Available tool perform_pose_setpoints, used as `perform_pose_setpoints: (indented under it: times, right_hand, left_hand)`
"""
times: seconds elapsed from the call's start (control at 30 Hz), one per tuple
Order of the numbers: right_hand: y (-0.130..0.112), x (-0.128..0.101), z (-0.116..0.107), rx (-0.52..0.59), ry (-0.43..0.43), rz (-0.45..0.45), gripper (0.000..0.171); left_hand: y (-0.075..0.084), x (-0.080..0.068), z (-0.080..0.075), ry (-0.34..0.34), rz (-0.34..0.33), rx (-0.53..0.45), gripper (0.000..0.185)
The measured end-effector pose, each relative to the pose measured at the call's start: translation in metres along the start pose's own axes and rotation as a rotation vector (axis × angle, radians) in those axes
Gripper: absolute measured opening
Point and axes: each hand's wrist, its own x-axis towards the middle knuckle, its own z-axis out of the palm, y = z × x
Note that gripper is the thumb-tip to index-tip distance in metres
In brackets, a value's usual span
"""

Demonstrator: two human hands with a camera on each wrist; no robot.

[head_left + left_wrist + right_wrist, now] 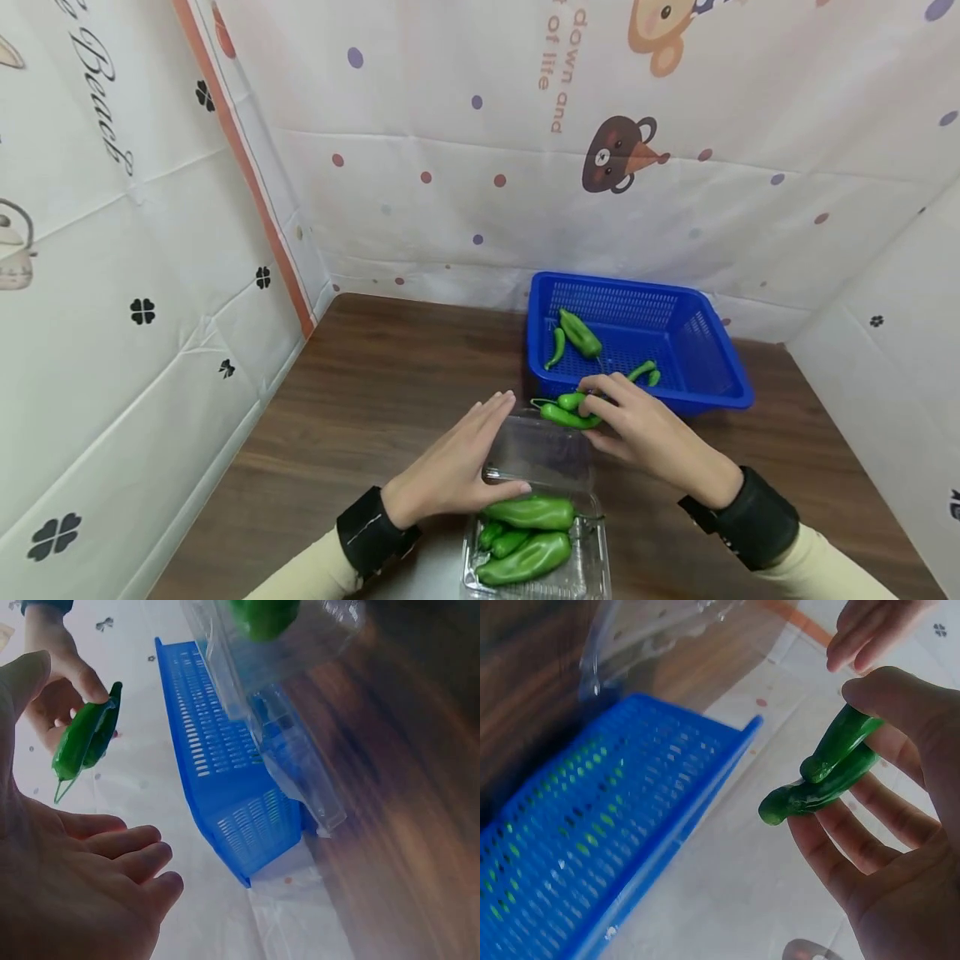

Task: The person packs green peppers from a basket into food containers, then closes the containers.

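My right hand (645,429) holds two small green peppers (567,417) between thumb and fingers, just in front of the blue basket. The right wrist view shows the pair of peppers (832,776) lying side by side in the grip. Across from it, my left hand (453,471) is held with its fingers extended and nothing in it, above the left side of a clear plastic box (602,558). Inside that box lie two large green peppers (527,560) with smaller ones (510,542) beside them. The box's transparent lid (536,454) is folded back toward the basket.
The blue basket (720,354) stands at the back right of the wooden table (360,392). It contains a larger green pepper (580,333) and several small ones (557,348). Printed white sheets (420,217) enclose the table at the back and sides.
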Motion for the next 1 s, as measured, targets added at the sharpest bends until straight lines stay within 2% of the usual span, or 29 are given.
perform_pose_setpoints:
  times: [0.2, 0.6, 0.73, 0.87, 1.0]
  right_hand:
    - [-0.012, -0.005, 0.009, 0.027, -0.002, 0.005, 0.045]
    - [-0.033, -0.011, 0.016, 0.099, 0.019, -0.038, 0.034]
    - [-0.038, -0.013, 0.018, 0.106, -0.001, -0.028, 0.017]
    - [-0.043, -0.016, 0.021, 0.115, -0.044, -0.003, 0.039]
    - [-0.047, -0.018, 0.023, 0.131, -0.067, 0.006, 0.038]
  left_hand:
    - [0.001, -0.015, 0.002, 0.005, 0.013, 0.013, 0.107]
    - [0.003, -0.041, 0.007, -0.048, -0.042, 0.000, 0.111]
    - [0.004, -0.046, 0.007, -0.059, -0.040, 0.002, 0.110]
    - [0.004, -0.052, 0.008, -0.085, -0.052, -0.015, 0.109]
    - [0.004, -0.056, 0.007, -0.105, -0.050, -0.040, 0.110]
